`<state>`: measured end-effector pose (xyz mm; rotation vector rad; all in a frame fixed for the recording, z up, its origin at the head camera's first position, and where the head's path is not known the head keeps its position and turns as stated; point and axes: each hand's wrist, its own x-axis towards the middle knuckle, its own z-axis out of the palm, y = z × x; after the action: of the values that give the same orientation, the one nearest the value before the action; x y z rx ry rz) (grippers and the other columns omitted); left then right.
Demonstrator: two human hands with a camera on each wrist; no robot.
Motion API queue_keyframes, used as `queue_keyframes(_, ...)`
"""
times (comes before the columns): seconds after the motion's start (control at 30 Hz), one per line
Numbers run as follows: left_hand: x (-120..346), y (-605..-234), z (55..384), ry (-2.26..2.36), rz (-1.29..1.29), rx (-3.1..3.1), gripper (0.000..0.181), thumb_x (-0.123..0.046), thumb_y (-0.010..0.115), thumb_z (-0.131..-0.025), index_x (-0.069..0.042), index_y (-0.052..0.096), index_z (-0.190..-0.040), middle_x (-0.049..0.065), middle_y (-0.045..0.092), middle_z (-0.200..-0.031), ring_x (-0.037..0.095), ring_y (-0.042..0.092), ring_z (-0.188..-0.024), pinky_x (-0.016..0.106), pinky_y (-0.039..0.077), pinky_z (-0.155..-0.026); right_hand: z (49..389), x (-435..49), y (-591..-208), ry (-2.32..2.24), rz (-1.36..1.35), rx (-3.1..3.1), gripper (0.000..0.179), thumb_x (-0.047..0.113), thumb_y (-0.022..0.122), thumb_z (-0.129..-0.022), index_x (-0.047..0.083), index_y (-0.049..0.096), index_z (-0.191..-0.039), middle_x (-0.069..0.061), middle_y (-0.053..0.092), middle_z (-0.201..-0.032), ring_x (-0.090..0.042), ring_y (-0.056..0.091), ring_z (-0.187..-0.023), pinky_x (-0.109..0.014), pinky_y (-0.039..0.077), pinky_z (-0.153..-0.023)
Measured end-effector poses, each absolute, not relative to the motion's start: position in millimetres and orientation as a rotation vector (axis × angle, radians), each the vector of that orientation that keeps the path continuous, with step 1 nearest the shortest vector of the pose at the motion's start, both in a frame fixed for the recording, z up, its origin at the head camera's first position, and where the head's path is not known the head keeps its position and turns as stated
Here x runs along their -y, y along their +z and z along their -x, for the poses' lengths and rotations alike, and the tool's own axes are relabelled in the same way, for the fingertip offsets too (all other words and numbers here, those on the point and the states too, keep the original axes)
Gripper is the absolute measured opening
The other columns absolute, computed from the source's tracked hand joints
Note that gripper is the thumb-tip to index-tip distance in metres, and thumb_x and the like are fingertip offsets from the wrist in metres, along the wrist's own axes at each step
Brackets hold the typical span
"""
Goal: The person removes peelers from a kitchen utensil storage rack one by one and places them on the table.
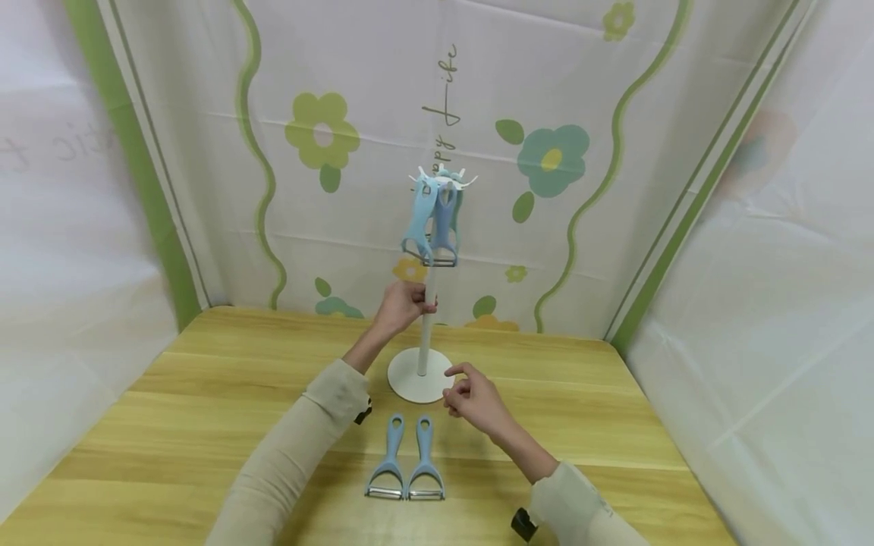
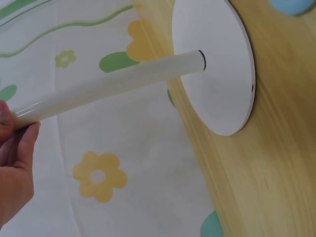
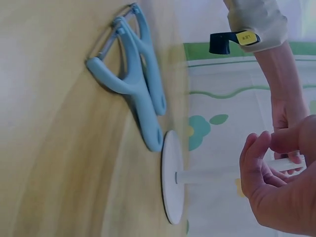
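Note:
A white stand has a round base point(image 1: 403, 377) and an upright pole point(image 1: 425, 341), topped by a ring of hooks point(image 1: 467, 182). My left hand point(image 1: 403, 305) grips the pole below the hanging peelers, thumb and fingers around it in the left wrist view. From the hooks hang a light blue peeler point(image 1: 422, 206) and a darker blue peeler point(image 1: 443, 216), with another partly hidden behind. My right hand point(image 1: 478, 403) hovers by the base's right edge, fingers loosely bent and holding nothing. Two blue peelers, a left peeler point(image 1: 394, 441) and a right peeler point(image 1: 424, 441), lie side by side before the base, blades toward me.
The wooden table point(image 1: 580, 425) carries the stand near its back edge. Behind it hangs a white curtain point(image 1: 382, 45) with printed flowers, and further white sheets enclose both sides. Dark straps with small devices show at both sleeve cuffs.

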<state>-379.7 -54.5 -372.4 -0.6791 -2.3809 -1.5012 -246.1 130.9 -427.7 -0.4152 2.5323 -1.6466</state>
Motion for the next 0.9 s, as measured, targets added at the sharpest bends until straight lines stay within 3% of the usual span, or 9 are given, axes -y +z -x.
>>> queue_keyframes(0.07,56,-371,380,-1.491,0.693,2.407,0.008,0.000,0.074,-0.087,0.004,0.076,-0.093,0.019,0.077,-0.091,0.028,0.076,-0.090,0.032,0.062,-0.076,245,-131,-419,-1.658,0.413,-2.545,0.031,0.004,0.061,-0.097,-0.003,0.052,-0.127,-0.019,0.070,-0.086,-0.018,0.067,-0.069,-0.036,0.061,-0.069)
queue_keyframes(0.3,56,-364,378,-1.496,0.674,2.470,0.008,-0.001,0.073,-0.088,0.003,0.076,-0.094,0.018,0.077,-0.094,0.027,0.076,-0.092,0.031,0.062,-0.079,251,-131,-401,-1.764,0.348,-2.579,0.026,-0.001,0.062,-0.094,-0.003,0.060,-0.119,-0.022,0.069,-0.096,-0.016,0.066,-0.074,-0.024,0.056,-0.067)
queue_keyframes(0.43,53,-365,378,-1.515,0.673,2.467,0.007,0.000,0.073,-0.088,0.004,0.076,-0.093,0.019,0.077,-0.093,0.028,0.076,-0.092,0.031,0.062,-0.078,259,-135,-401,-1.845,0.325,-2.606,0.021,0.000,0.067,-0.092,0.001,0.065,-0.113,-0.018,0.070,-0.103,-0.023,0.070,-0.089,-0.024,0.058,-0.074)
queue_keyframes(0.63,53,-366,378,-1.510,0.684,2.459,0.008,0.001,0.073,-0.087,0.004,0.075,-0.094,0.019,0.076,-0.093,0.028,0.076,-0.091,0.029,0.062,-0.076,265,-136,-390,-1.917,0.302,-2.577,0.026,0.006,0.069,-0.093,0.002,0.065,-0.118,-0.020,0.069,-0.118,-0.024,0.070,-0.106,-0.025,0.059,-0.087)
queue_keyframes(0.9,53,-367,379,-1.473,0.689,2.458,0.007,0.002,0.073,-0.087,0.006,0.074,-0.093,0.020,0.076,-0.092,0.029,0.076,-0.091,0.031,0.062,-0.077,270,-132,-371,-2.048,0.338,-2.490,0.030,0.000,0.067,-0.093,-0.001,0.062,-0.122,-0.023,0.067,-0.121,-0.030,0.067,-0.112,-0.020,0.057,-0.086)
